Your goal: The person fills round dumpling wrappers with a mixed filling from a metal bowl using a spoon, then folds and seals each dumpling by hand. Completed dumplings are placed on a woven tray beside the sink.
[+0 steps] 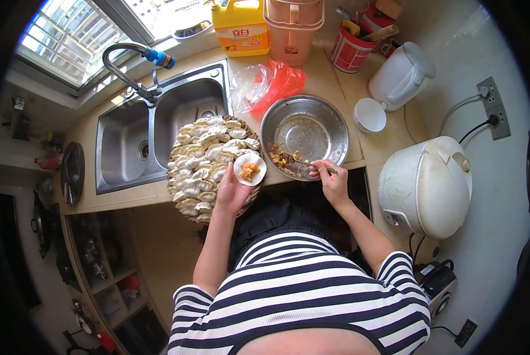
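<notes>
On my left hand (232, 191) rests a round dumpling wrapper (259, 176), with a lump of orange-flecked filling (248, 171) at its middle. Below and beyond that hand, a round woven tray (242, 125) is covered in rows of folded dumplings (198, 155). My right hand (331, 177) grips the handle of a metal spoon (302, 162). The spoon's head dips into the remaining filling (280, 162) at the near left side of a stainless steel basin (307, 104).
Left of the tray is a double-bowl sink (123, 142) with a faucet (114, 57). A red and clear plastic bag (276, 84) lies behind the basin. To the right stand a white bowl (370, 116), an electric kettle (400, 77) and a rice cooker (418, 186).
</notes>
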### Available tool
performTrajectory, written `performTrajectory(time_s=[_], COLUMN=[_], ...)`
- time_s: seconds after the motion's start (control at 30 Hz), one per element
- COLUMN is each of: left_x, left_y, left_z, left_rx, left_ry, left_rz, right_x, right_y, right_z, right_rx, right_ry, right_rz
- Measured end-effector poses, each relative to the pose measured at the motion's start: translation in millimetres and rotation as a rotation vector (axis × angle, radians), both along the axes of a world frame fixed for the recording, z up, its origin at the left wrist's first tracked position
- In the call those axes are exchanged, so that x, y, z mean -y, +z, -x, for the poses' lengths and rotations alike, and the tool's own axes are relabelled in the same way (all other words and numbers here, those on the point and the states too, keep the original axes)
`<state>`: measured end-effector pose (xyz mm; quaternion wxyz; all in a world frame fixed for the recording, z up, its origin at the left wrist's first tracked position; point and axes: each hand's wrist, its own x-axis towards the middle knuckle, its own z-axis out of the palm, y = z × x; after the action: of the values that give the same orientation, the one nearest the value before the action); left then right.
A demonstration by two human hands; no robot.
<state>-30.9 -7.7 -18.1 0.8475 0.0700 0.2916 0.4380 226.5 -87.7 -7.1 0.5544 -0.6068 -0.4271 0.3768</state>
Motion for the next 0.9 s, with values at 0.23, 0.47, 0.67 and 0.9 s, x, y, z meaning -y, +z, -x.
performTrajectory(time_s=[0.23,0.47,0.67,0.9], left_x=[-0.8,-3.7,-3.0,-1.0], left_y=[-4.8,-4.5,-5.3,-1.5], left_z=[-5.4,-9.1,-9.0,-5.2], left_rx=[0.006,0.007,0.014,-0.012], left_ry=[-0.012,-0.004,-0.006,-0.001], left_rz=[0.023,0.028,0.026,0.032], right_x=[-11.8,-11.6,-14.0,2.7], right_y=[-11.9,-13.7,-6.7,22.0], right_z=[-8.2,-12.2,2.9,1.1], right_rx=[-0.366,-0.383,-0.306,0.519], right_ry=[-0.196,-0.245,-0.149,0.317], right_rz=[0.15,0.113,0.02,-0.34])
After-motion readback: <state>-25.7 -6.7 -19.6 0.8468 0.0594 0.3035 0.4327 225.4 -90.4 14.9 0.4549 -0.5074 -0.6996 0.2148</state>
